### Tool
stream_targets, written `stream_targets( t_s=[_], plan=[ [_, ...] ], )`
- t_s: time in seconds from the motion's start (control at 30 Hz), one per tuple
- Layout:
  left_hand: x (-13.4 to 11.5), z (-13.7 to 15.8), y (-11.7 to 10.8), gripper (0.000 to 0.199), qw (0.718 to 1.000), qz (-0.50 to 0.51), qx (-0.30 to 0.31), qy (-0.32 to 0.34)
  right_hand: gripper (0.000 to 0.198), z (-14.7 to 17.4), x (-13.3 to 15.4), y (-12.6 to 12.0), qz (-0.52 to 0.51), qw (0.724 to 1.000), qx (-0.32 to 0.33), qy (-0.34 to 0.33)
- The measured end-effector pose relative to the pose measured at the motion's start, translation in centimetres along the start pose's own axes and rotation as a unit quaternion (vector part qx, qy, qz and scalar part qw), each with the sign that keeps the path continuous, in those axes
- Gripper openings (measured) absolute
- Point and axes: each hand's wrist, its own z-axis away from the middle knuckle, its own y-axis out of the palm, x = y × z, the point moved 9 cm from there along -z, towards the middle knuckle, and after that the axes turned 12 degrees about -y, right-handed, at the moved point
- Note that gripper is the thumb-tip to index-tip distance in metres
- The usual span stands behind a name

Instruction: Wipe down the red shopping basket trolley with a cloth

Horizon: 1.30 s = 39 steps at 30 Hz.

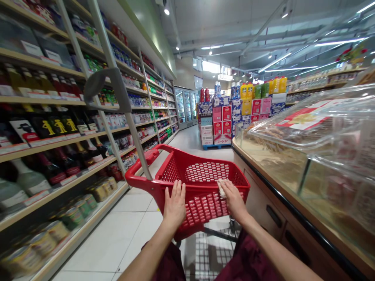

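A red plastic shopping basket cart (202, 190) stands side-on in front of me, with perforated walls and a smooth rim. My left hand (175, 207) rests against the near wall, its outstretched fingers reaching the rim. On the rim further right, my right hand (234, 201) presses down a crumpled white cloth (222, 189) between its bent fingers and the red plastic. A grey metal pole with a grey loop handle (124, 91) rises on the cart's left. Of the basket's inside, only the far walls show.
Shelves of bottles and cans (64, 132) line the left side. At the right, close to the cart, stands a glass-edged display counter (272, 175) with clear plastic covers (299, 117). Stacked drink cartons (222, 121) stand ahead, with glass-door fridges (185, 103) beyond. White floor tiles (129, 224) show below.
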Motion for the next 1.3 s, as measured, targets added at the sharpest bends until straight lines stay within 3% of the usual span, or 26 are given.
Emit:
stream_targets(
  t_s=[0.2, 0.27, 0.43, 0.53, 0.63, 0.7, 0.9, 0.97, 1.07, 1.13, 1.3],
  plan=[
    [-0.2, 0.1, 0.2, 0.069, 1.000, -0.002, -0.006, 0.000, 0.058, 2.1, -4.8, -1.8, 0.043, 0.994, -0.027, 0.097],
    [-0.3, 0.1, 0.2, 0.070, 1.000, 0.000, -0.016, -0.002, 0.057, 1.6, -3.5, -1.5, 0.036, 0.995, -0.035, 0.081],
    [-0.3, 0.1, 0.0, 0.069, 1.000, -0.004, -0.015, 0.002, 0.064, -1.3, 3.4, 0.7, -0.029, 0.999, -0.036, -0.003],
    [-0.2, 0.1, 0.0, 0.068, 1.000, -0.007, -0.004, 0.000, 0.067, -1.3, 2.8, 0.7, -0.036, 0.999, -0.011, -0.002],
    [-0.4, 0.1, -0.1, 0.068, 1.000, -0.008, -0.006, 0.003, 0.064, -0.1, -0.6, -0.4, -0.009, 0.998, -0.021, 0.064],
    [-0.5, 0.1, -0.1, 0.069, 1.000, -0.009, -0.011, 0.001, 0.062, 0.2, -0.9, -0.7, -0.001, 0.995, -0.042, 0.086],
    [-0.6, 0.0, 0.0, 0.069, 1.000, -0.014, -0.014, -0.001, 0.061, -1.8, 5.5, 0.9, -0.045, 0.998, -0.033, -0.026],
    [-0.6, 0.1, 0.1, 0.070, 1.000, -0.017, -0.019, 0.004, 0.062, -1.6, 4.5, 0.6, -0.048, 0.998, -0.029, -0.020],
    [-0.7, 0.1, 0.3, 0.070, 0.999, -0.015, -0.027, 0.007, 0.063, -0.6, 0.9, -0.5, -0.029, 0.998, -0.043, 0.040],
    [-0.7, 0.0, 0.4, 0.070, 0.999, -0.010, -0.031, -0.001, 0.063, -0.4, 0.4, -0.7, -0.024, 0.996, -0.055, 0.062],
    [-0.7, 0.0, 0.4, 0.068, 0.999, -0.008, -0.032, 0.003, 0.062, -2.4, 7.3, 0.8, -0.070, 0.995, -0.059, -0.041]
  ],
)
